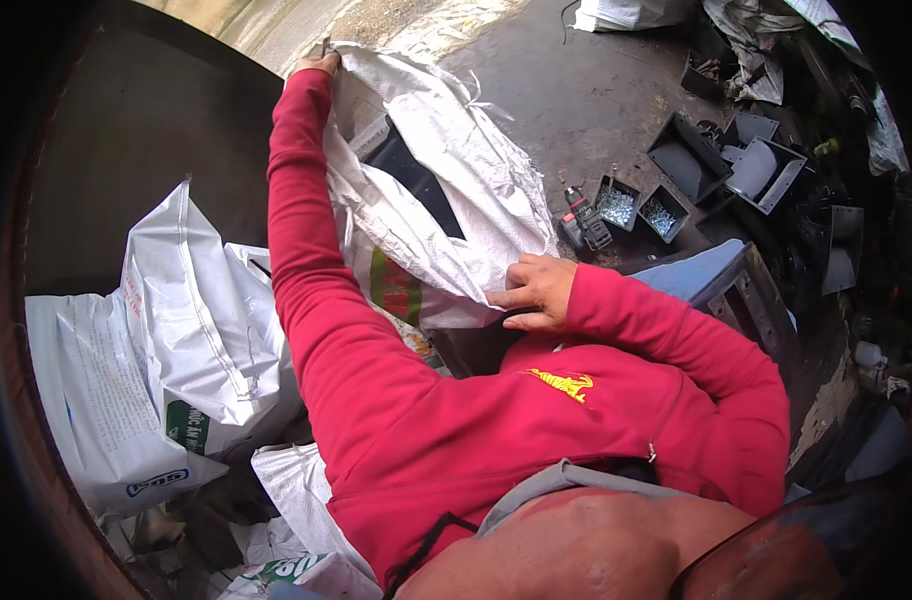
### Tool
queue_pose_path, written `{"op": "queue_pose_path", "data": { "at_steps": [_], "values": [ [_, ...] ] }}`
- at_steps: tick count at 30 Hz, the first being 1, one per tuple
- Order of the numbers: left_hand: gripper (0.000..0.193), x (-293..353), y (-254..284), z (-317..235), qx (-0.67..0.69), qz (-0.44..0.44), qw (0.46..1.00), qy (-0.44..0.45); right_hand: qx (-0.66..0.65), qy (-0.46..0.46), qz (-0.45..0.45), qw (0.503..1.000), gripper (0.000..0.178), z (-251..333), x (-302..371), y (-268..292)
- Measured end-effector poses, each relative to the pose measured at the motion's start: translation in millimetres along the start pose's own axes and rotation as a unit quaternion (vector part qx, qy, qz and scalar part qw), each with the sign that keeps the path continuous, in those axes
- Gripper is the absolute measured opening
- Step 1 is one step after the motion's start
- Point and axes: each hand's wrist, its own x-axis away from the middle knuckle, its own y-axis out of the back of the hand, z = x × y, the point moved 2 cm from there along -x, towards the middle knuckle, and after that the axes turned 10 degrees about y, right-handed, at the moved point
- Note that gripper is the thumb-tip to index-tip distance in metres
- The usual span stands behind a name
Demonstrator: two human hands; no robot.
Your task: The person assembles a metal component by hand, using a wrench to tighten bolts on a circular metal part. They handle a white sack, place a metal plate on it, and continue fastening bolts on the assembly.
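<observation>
A white woven sack (pixel 491 175) lies open in front of me, its mouth stretched long between my two hands. At the far left end of the mouth, my left hand (pixel 318 63) is closed on the sack's edge. A small thin grey piece sticks up beside those fingers, too small to name. My right hand (pixel 542 292) pinches the near right edge of the mouth between thumb and fingers. Inside the sack sits a dark flat-sided object (pixel 414 178), partly covered by the folds.
Several filled white bags (pixel 201 310) stand at my left. Right of the sack lie a cordless drill (pixel 586 220) and two small trays of screws (pixel 616 203). Black box-shaped parts (pixel 690 155) are piled farther right, beyond a blue-topped stool or box (pixel 691 270).
</observation>
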Motion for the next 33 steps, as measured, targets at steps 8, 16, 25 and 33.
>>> {"op": "queue_pose_path", "data": {
  "at_steps": [8,16,25,33],
  "values": [
    [0.04,173.5,126.7,15.5,0.253,-0.116,0.925,-0.261,0.274,-0.152,-0.19,0.931,0.052,-27.5,-49.0,55.5],
    [0.058,164.8,-13.0,101.1,-0.19,-0.065,0.979,-0.018,0.191,-0.419,-0.067,0.885,0.076,-84.7,-46.4,54.9],
    [0.039,83.4,52.4,230.9,0.418,0.252,0.871,-0.061,-0.432,-0.388,-0.585,0.566,0.042,-159.1,29.0,91.2],
    [0.037,162.6,114.9,135.5,-0.283,-0.231,0.931,-0.027,0.346,-0.234,-0.394,0.818,0.051,-76.1,-3.2,105.7]
  ]
}}
